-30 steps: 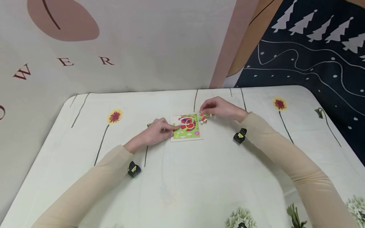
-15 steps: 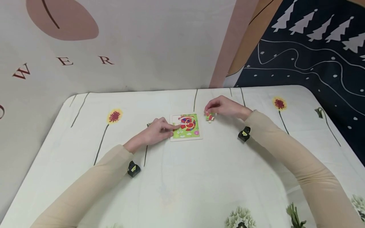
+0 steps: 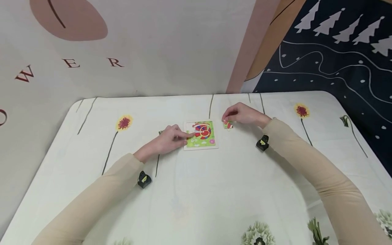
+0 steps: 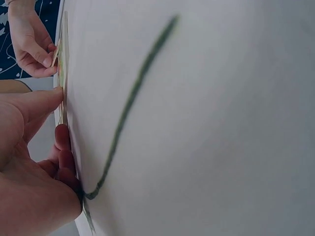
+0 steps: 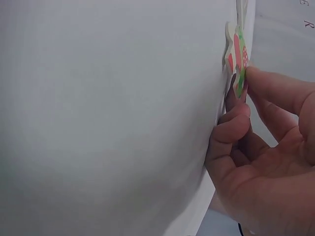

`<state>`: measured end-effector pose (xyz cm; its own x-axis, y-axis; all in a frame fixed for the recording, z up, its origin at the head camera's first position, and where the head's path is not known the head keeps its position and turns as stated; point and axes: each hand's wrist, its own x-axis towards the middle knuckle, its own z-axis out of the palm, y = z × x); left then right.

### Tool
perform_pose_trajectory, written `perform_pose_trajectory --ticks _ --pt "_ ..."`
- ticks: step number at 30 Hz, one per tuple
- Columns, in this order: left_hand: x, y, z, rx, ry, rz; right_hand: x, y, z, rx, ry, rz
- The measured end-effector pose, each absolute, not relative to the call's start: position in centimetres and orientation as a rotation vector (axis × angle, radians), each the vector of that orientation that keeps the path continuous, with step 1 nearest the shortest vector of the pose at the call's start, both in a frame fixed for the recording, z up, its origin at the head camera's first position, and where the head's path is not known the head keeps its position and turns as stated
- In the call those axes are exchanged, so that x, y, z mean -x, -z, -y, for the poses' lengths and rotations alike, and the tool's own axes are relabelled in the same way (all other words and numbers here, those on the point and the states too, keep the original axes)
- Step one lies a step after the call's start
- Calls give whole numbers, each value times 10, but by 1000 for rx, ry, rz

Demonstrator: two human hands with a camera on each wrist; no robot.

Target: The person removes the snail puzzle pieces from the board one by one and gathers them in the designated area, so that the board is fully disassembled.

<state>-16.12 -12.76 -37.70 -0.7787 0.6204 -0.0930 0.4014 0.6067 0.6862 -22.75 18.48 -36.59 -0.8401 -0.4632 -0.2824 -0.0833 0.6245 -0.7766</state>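
Observation:
My left hand (image 3: 169,140) is at the left edge of a small, square jigsaw puzzle (image 3: 200,143), one straight digit pressing on its picture. The puzzle shows a red and blue spiral shape on green. In the left wrist view, the other fingers (image 4: 64,152) bend beside the board's edge. Between thumb and fingertips, my right hand (image 3: 243,114) pinches a loose puzzle piece (image 3: 228,125) just right of the board. The right wrist view shows the puzzle piece (image 5: 238,61) tilted on edge, green with red and white; part of it is behind the thumb.
Beneath everything lies a white tablecloth (image 3: 190,190) with printed flowers. A light, lettered cloth (image 3: 171,61) hangs behind the table, and a dark cloth with white trees (image 3: 324,64) is at right. Black devices (image 3: 262,143) sit at both wrists.
The right hand has drawn the puzzle piece a little to the right, away from the board, and turned it slightly. The left hand keeps its place on the puzzle.

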Motion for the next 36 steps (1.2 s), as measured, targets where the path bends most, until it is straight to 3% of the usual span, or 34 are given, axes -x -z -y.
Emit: perform_pose_trajectory --ticks 36 --pt "161 369 122 -886 -897 -2572 222 364 -195 446 1248 -2433"
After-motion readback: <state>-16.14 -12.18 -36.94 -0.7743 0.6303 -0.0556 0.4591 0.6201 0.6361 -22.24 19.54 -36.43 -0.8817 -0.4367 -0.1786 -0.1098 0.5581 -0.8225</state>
